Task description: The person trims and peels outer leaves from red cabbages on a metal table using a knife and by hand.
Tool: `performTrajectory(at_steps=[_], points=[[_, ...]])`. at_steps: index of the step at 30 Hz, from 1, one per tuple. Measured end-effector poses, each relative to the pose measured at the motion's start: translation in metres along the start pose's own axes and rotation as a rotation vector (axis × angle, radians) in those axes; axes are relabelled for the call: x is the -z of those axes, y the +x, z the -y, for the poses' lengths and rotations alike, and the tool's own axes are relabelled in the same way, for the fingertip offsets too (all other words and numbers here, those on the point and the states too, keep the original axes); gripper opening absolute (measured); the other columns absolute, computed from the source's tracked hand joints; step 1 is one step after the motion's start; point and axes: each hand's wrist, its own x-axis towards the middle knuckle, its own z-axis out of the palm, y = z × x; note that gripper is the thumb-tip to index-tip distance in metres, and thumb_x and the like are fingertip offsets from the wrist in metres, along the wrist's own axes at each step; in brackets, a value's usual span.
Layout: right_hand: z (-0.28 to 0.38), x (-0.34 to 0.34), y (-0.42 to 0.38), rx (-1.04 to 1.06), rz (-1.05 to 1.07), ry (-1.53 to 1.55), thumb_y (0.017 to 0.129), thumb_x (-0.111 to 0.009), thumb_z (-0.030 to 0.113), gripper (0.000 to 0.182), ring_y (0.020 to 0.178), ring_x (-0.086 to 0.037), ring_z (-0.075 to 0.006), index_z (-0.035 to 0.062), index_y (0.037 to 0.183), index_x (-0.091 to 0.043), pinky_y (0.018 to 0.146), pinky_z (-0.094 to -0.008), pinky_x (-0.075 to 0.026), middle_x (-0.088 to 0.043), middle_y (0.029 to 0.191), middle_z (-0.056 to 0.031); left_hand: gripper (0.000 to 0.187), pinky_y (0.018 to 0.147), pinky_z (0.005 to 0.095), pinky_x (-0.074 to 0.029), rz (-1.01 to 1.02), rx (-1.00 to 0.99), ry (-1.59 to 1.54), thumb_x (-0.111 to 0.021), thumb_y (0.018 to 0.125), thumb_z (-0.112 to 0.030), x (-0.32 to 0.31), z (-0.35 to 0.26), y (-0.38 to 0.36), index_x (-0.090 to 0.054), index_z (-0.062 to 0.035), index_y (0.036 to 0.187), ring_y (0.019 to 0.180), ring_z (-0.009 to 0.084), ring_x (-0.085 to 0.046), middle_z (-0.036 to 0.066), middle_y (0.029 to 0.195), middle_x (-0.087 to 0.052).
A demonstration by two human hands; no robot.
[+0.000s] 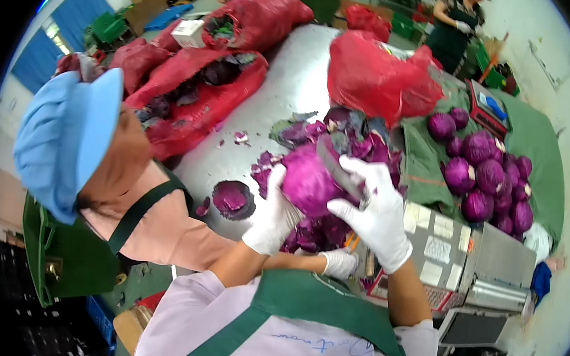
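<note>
A round red cabbage (306, 180) is held up over the table in front of me. My left hand (274, 217), in a white glove, grips it from the left and below. My right hand (381, 212), also gloved, pinches a dark curved strip (337, 165) at the cabbage's right side; it looks like an outer leaf, though its edges are blurred. Loose purple leaves (317, 234) lie beneath and behind the cabbage. A cupped dark leaf (233, 199) rests on the metal table (283, 77) to the left.
At my left stands a co-worker in a blue cap (67, 141); their gloved hand (340, 263) reaches below my hands. Red mesh sacks (237, 110) and a red bag (383, 78) lie farther back. Several red cabbages (489, 175) are piled at right near a scale (488, 108).
</note>
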Motion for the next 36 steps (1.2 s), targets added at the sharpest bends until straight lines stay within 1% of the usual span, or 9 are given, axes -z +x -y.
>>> performTrajectory(at_steps=[9, 13, 21, 25, 26, 28, 30, 33, 36], points=[[-0.024, 0.018, -0.013, 0.109, -0.075, -0.131, 0.084, -0.075, 0.012, 0.015, 0.066, -0.060, -0.0160, 0.0059, 0.094, -0.066, 0.058, -0.0305, -0.047, -0.062, 0.082, -0.0064, 0.078, 0.110, 0.0448, -0.042, -0.027, -0.144, 0.214, -0.060, 0.090, -0.059, -0.014, 0.024, -0.016, -0.040, -0.0070, 0.145, 0.129, 0.0255, -0.053, 0.013, 0.142, -0.052], [-0.044, 0.035, -0.007, -0.383, -0.216, 0.543, 0.095, -0.068, 0.013, 0.009, 0.059, -0.045, -0.0031, 0.0057, 0.091, -0.064, 0.052, -0.0205, -0.036, -0.056, 0.076, 0.0045, 0.082, 0.113, 0.0451, -0.038, 0.044, -0.106, 0.164, -0.063, 0.087, -0.061, -0.009, 0.022, -0.019, -0.040, -0.0064, 0.145, 0.131, 0.0256, -0.051, 0.013, 0.142, -0.052], [-0.099, 0.031, 0.004, -0.393, -0.241, 0.476, 0.096, -0.067, 0.015, 0.011, 0.058, -0.041, -0.0004, 0.0066, 0.090, -0.063, 0.050, -0.0185, -0.032, -0.051, 0.071, 0.0075, 0.085, 0.112, 0.0551, -0.039, 0.079, 0.084, -0.005, -0.056, 0.087, -0.065, -0.007, 0.015, -0.029, -0.038, -0.0076, 0.148, 0.129, 0.0358, -0.052, 0.018, 0.144, -0.049], [-0.120, 0.011, 0.004, -0.436, -0.147, 0.387, 0.094, -0.067, 0.012, 0.010, 0.067, -0.047, -0.0039, 0.0031, 0.090, -0.063, 0.062, -0.0215, -0.041, -0.055, 0.077, 0.0054, 0.060, 0.118, 0.0501, -0.030, 0.797, 0.170, -0.412, -0.049, 0.099, -0.047, 0.000, 0.012, -0.014, -0.042, -0.0115, 0.147, 0.137, 0.0297, -0.044, 0.014, 0.146, -0.049], [-0.122, 0.008, 0.004, -0.426, -0.067, 0.436, 0.094, -0.067, 0.011, 0.010, 0.070, -0.048, -0.0045, 0.0022, 0.098, -0.064, 0.067, -0.0216, -0.042, -0.056, 0.079, 0.0048, 0.054, 0.120, 0.0469, -0.028, 0.587, -0.073, 0.409, -0.047, 0.101, -0.041, 0.003, 0.016, -0.010, -0.043, -0.0123, 0.146, 0.138, 0.0269, -0.042, 0.011, 0.147, -0.048], [-0.111, -0.001, 0.003, -0.319, -0.024, 0.350, 0.094, -0.066, 0.012, 0.022, 0.075, -0.049, -0.0049, 0.0014, 0.114, -0.064, 0.073, -0.0212, -0.043, -0.056, 0.082, 0.0036, 0.049, 0.121, 0.0415, -0.026, 0.337, -0.334, 1.252, -0.042, 0.103, -0.035, 0.020, 0.019, -0.009, -0.040, -0.0147, 0.148, 0.140, 0.0235, -0.040, 0.008, 0.149, -0.046], [-0.102, -0.004, 0.000, -0.292, -0.034, 0.291, 0.095, -0.064, 0.013, 0.034, 0.076, -0.050, -0.0054, 0.0022, 0.127, -0.060, 0.074, -0.0211, -0.044, -0.056, 0.081, 0.0031, 0.052, 0.120, 0.0421, -0.028, 0.323, -0.252, 1.043, -0.036, 0.103, -0.038, 0.015, 0.011, -0.016, -0.034, -0.0165, 0.151, 0.142, 0.0251, -0.037, 0.009, 0.152, -0.043], [-0.067, 0.018, 0.003, -0.433, 0.038, 0.530, 0.101, -0.058, 0.021, 0.033, 0.059, -0.044, -0.0020, 0.0055, 0.130, -0.061, 0.053, -0.0192, -0.038, -0.054, 0.075, 0.0050, 0.070, 0.118, 0.0571, -0.027, 0.337, 0.141, -0.213, -0.037, 0.097, -0.057, 0.010, -0.007, -0.017, -0.022, -0.0205, 0.155, 0.146, 0.0325, -0.029, 0.009, 0.157, -0.033], [-0.045, 0.015, 0.000, -0.294, 0.023, 0.652, 0.101, -0.058, 0.024, 0.032, 0.055, -0.041, -0.0004, 0.0062, 0.127, -0.064, 0.047, -0.0180, -0.033, -0.056, 0.074, 0.0061, 0.064, 0.112, 0.0614, -0.034, 0.305, 0.117, -0.427, -0.031, 0.100, -0.056, -0.013, -0.012, -0.021, -0.032, -0.0163, 0.151, 0.140, 0.0376, -0.037, 0.015, 0.152, -0.040]])
